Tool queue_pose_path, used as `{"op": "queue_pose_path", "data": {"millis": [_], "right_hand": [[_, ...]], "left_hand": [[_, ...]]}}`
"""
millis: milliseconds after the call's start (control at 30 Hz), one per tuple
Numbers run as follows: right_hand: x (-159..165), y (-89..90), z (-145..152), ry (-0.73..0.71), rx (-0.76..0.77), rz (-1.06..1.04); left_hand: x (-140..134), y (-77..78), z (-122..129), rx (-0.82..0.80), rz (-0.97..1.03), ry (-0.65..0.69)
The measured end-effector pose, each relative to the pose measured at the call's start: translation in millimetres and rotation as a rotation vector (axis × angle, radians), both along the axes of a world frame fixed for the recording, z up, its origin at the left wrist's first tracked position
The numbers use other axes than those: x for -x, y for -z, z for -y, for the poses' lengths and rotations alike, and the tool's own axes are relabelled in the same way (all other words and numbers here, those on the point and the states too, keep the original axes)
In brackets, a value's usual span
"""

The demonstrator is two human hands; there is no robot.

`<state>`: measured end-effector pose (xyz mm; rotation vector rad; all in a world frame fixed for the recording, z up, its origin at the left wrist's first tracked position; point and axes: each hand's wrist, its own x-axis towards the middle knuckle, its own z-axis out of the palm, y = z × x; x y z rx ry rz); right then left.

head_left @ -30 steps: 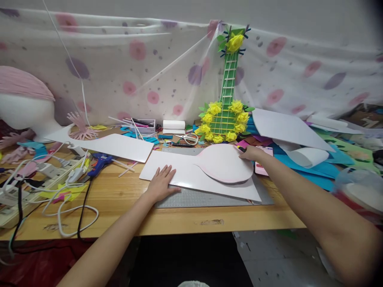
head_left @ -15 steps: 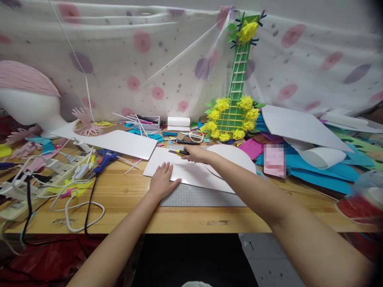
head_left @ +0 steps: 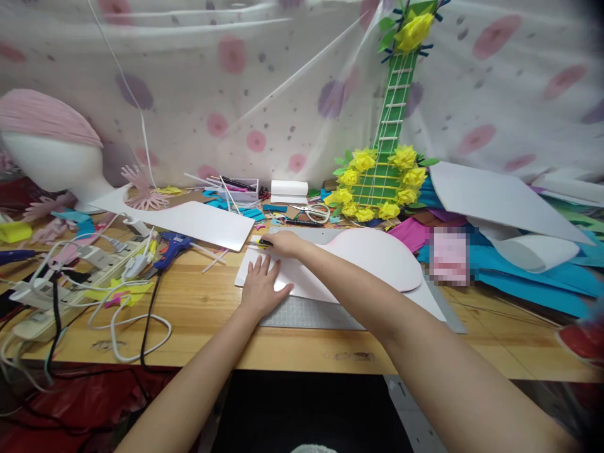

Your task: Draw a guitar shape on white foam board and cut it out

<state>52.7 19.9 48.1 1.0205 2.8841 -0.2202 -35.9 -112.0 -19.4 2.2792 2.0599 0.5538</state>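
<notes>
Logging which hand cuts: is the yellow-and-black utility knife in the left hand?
No, the right hand holds the knife, while the left hand rests on the flat white board.

We see soft, even light on the worktop (head_left: 198,308), pale sheen along the curtain (head_left: 283,69), faint shade on the board (head_left: 299,277) beneath the right forearm (head_left: 415,321). Toward the edges we find stretching, a blurred tub (head_left: 582,343), a dark upper-right corner; coarse pixels cover a pink patch (head_left: 450,257).

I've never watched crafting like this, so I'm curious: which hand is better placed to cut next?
Probably the right hand: it holds the cutter near the left end of the white board. The left hand lies spread on that board, seemingly steadying it.
</notes>
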Motion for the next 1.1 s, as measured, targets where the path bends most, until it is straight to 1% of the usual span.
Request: {"op": "queue_pose_path", "data": {"millis": [133, 233, 467, 733, 867, 1100], "right_hand": [[2.5, -3.8, 0.7, -0.012, -0.003, 0.038], [2.4, -7.6, 3.8, 0.006, -0.01, 0.062], [5.7, -15.0, 7.0, 0.006, -0.024, 0.121], [7.6, -29.4, 6.5, -0.061, -0.038, 0.223], [3.7, -31.1, 6.9, -0.043, -0.025, 0.249], [-5.9, -32.4, 4.7, -0.062, -0.035, 0.251]], "left_hand": [[0.2, 0.0, -0.7, 0.026, -0.064, -0.006], [0.0, -1.3, -0.4, 0.032, -0.097, -0.013], [-1.9, -5.1, -0.4, 0.061, -0.14, -0.041], [-2.8, -6.5, -1.5, 0.086, -0.17, -0.057], [-3.1, -6.8, -1.5, 0.09, -0.17, -0.056], [-4.3, -10.9, -0.2, 0.112, -0.17, -0.055]]}}
